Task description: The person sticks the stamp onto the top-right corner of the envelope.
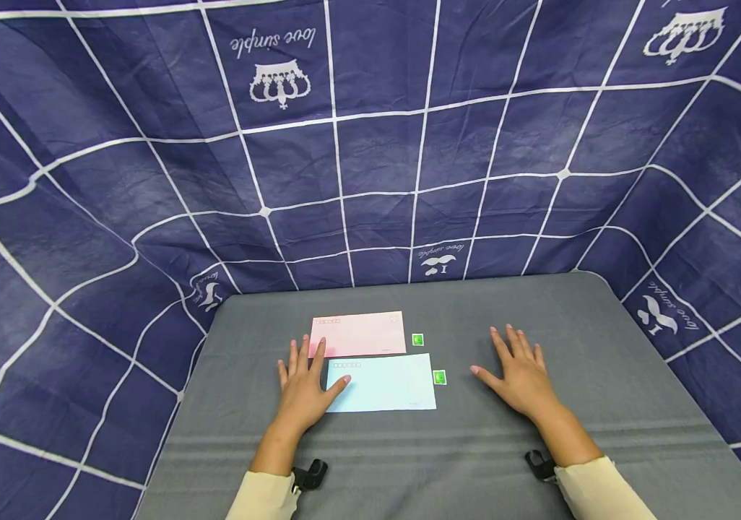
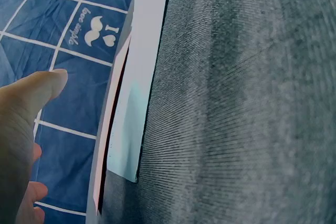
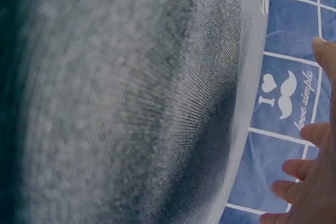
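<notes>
A pink envelope (image 1: 359, 334) lies flat on the grey table, with a light blue envelope (image 1: 383, 383) just nearer the person. Beside the right end of each is a small green stamp with a white border: one stamp (image 1: 417, 339) by the pink envelope, another stamp (image 1: 439, 377) by the blue one. My left hand (image 1: 305, 393), fingers spread, is over the left ends of both envelopes; whether it touches them I cannot tell. To the right of the stamps, my right hand (image 1: 525, 381) is spread over the bare cloth and holds nothing. In the left wrist view the blue envelope (image 2: 137, 77) appears edge-on.
Grey cloth (image 1: 474, 448) covers the table, with creases along its near part. A dark blue curtain (image 1: 383, 159) with white grid lines and printed motifs stands behind the table and along both sides. Each wrist bears a black strap device (image 1: 310, 475).
</notes>
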Motion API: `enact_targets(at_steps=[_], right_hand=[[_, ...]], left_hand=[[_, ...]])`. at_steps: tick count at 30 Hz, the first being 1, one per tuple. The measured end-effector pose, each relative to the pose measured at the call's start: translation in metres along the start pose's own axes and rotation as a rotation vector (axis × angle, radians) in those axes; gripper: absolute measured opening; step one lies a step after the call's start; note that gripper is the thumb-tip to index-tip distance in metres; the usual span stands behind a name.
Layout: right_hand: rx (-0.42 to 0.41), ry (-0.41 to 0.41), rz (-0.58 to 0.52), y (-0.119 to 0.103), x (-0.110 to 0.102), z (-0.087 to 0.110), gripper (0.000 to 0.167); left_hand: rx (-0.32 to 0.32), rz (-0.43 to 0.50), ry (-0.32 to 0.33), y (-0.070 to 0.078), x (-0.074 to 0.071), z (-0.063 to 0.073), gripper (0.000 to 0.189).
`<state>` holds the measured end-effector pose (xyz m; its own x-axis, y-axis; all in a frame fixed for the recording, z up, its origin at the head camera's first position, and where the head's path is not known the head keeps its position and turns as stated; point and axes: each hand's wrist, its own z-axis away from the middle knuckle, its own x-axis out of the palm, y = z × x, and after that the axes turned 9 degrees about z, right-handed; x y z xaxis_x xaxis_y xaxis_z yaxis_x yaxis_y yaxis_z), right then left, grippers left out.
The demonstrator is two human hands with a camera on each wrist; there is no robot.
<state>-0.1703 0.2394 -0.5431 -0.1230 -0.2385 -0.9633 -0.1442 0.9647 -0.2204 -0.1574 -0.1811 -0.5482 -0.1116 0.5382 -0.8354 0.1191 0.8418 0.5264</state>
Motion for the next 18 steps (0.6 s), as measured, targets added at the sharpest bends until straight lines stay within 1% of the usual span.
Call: enact_targets(at_steps=[2,5,9,15,18], right_hand=[[-0.002,-0.005,-0.013,0.000,0.000,-0.001,0.095],[-0.001,-0.009,-0.025,-0.001,-0.001,0.000,0.093],[-0.008,-0.018,-0.036,-0.003,-0.003,0.001,0.090],[-0.030,-0.044,-0.084,-0.009,-0.005,0.002,0.081],[-0.039,-0.060,-0.104,-0.012,-0.005,0.002,0.079]], left_hand=[[0.010,0.011,0.008,0.000,0.001,-0.001,0.095],[0.007,0.031,0.001,0.000,0.003,-0.001,0.093],[0.005,0.086,-0.003,0.000,0.006,-0.001,0.086],[0.044,0.133,0.038,0.001,0.009,-0.001,0.073],[0.044,0.148,0.042,0.002,0.010,0.000,0.069]])
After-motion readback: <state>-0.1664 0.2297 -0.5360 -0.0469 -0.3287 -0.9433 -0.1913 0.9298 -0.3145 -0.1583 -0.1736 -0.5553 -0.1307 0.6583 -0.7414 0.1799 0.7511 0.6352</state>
